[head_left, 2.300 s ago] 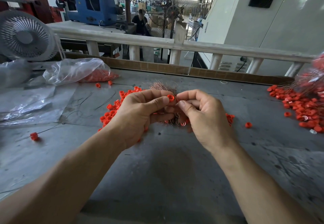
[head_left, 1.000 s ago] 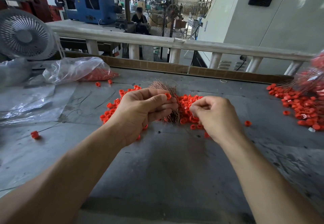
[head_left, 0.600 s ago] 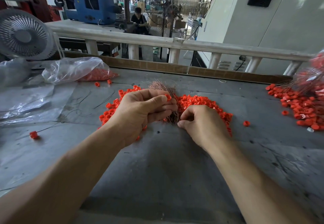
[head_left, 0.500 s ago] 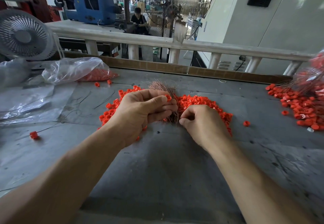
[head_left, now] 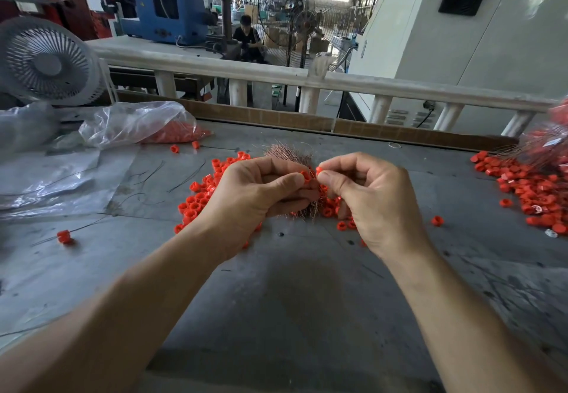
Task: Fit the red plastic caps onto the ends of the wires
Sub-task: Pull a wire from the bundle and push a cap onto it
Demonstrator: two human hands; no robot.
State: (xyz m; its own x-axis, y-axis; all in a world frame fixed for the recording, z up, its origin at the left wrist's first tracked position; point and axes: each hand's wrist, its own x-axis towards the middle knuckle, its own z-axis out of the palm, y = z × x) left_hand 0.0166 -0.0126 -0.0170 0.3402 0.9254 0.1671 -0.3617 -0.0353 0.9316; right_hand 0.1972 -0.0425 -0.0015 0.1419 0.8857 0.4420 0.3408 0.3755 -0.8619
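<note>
Wire bundle (head_left: pixel 289 159) is gripped upright in left hand (head_left: pixel 255 196), a cap (head_left: pixel 305 176) pinched at thumb tip. Fresh cap (head_left: pixel 318 171) is pinched by right hand (head_left: pixel 375 199) fingers, just right of wire ends, approx. level w/ them; a short leftward push is probably needed. Loose caps (head_left: pixel 196 202) lie on worktop (head_left: pixel 307 300) below.

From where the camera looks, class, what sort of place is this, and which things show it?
Most likely a factory assembly floor: a large blue machine stands behind the grey metal workbench, loose red plastic caps lie heaped on it, and a tall wire-caged pedestal fan stands beyond.
</note>
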